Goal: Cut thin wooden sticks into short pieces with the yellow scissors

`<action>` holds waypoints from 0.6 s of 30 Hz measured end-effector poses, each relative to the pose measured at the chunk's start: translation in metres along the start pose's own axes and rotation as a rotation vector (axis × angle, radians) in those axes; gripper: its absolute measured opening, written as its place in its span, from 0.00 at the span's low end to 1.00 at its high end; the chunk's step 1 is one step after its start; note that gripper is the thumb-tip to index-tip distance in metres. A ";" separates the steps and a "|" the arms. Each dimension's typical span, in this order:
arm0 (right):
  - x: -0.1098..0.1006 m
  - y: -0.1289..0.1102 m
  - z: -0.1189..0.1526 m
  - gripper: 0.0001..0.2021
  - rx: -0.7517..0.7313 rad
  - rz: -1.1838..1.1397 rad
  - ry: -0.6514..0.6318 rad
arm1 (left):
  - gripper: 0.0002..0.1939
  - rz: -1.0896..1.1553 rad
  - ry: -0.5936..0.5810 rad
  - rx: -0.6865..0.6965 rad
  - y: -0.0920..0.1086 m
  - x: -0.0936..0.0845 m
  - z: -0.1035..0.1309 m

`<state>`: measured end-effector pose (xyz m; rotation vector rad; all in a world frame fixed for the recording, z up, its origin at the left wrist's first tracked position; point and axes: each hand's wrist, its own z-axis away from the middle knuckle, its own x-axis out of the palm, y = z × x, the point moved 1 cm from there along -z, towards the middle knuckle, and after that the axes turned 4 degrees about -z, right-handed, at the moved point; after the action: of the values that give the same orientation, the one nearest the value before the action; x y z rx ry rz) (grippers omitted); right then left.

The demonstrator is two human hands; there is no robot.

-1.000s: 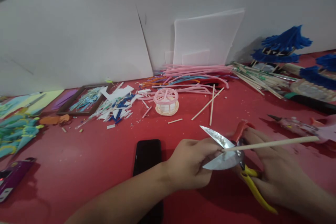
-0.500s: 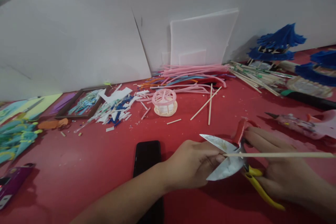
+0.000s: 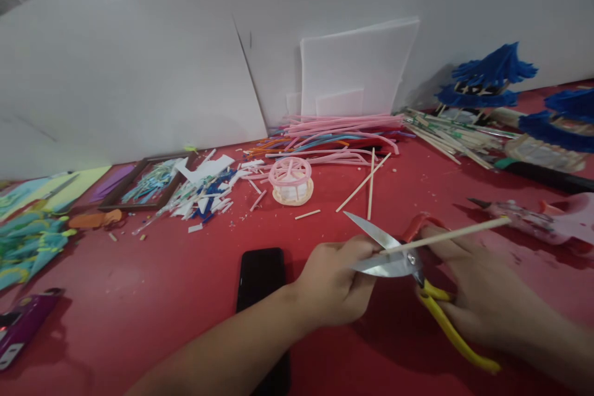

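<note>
My left hand is closed on one end of a thin wooden stick, which slants up to the right across the scissors. My right hand grips the scissors by their red and yellow handles; the blades are parted and point left toward my left hand. The stick passes over the blades near the pivot. Beyond the hands stands a small round model with a pink spoked top and a pale base. Two thin sticks lie crossed to its right, and a short cut piece lies before it.
A black phone lies beside my left forearm. Pink rods and a bundle of sticks lie at the back. Paper scraps and a framed tray are to the left. A glue gun and blue-roofed models are at right.
The stick has tilted, its free end swinging up, and less of it extends to the right. The scissors have turned and shifted slightly left, and their blades stand closer together.
</note>
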<state>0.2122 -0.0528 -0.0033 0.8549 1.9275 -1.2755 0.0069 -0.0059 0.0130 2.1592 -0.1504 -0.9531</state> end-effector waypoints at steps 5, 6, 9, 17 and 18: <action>-0.001 -0.002 -0.001 0.08 0.086 -0.014 -0.115 | 0.09 -0.191 -0.069 -0.008 -0.002 0.001 0.003; -0.001 -0.003 -0.001 0.08 0.088 -0.010 -0.119 | 0.10 -0.204 -0.082 -0.010 -0.002 0.001 0.003; -0.001 -0.004 0.000 0.13 0.037 0.008 -0.079 | 0.10 -0.189 -0.095 -0.009 0.000 0.001 0.004; -0.006 -0.010 -0.008 0.20 -0.047 0.019 -0.021 | 0.19 0.357 0.457 -0.347 -0.006 0.000 -0.005; -0.007 -0.009 -0.010 0.21 -0.007 0.020 -0.007 | 0.20 0.427 0.523 -0.383 -0.010 -0.001 -0.007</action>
<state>0.2076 -0.0477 0.0101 0.8626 1.9119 -1.2583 0.0094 0.0056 0.0097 1.8407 -0.1488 -0.1435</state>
